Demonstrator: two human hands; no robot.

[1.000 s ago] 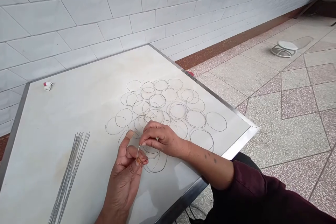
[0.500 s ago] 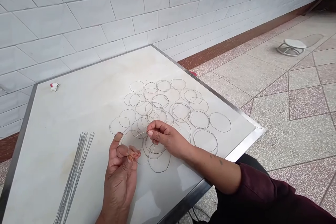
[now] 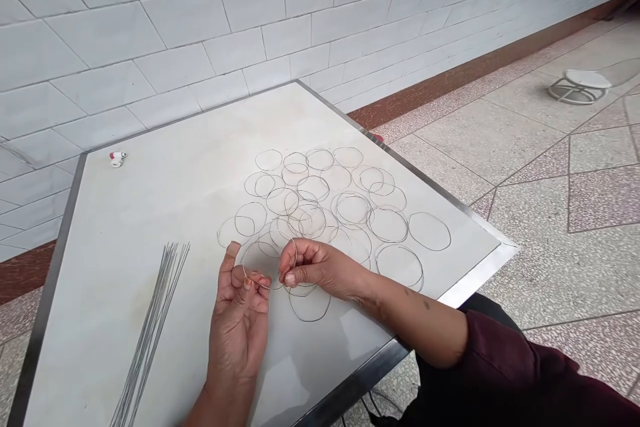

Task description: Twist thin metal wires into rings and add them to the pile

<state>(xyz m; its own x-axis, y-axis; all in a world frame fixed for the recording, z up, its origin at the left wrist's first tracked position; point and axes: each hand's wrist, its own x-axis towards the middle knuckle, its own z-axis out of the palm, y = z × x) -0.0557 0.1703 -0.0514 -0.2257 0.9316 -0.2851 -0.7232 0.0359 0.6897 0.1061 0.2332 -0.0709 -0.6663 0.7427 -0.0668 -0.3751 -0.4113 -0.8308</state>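
Note:
Between my hands, just above the table, is a thin wire ring (image 3: 245,260). My left hand (image 3: 240,320) pinches its lower left part between thumb and fingertips, with the index finger raised. On the ring's right side, my right hand (image 3: 313,267) closes thumb and fingers on the wire; its exact grip point is partly hidden. Many wire rings (image 3: 430,231) lie flat and overlapping behind and around my right hand. A bundle of straight wires (image 3: 153,333) rests on the table to the left of my left hand.
The white table (image 3: 165,200) has a metal edge and stands by a white tiled wall (image 3: 200,13). A small red and white object (image 3: 117,159) sits near its far left corner. On the tiled floor to the right stands a low white stool (image 3: 580,85).
My right hand has moved down along the wire, closer to my left hand's fingertips. The wire now shows as a rounder loop. The whole view has shifted slightly.

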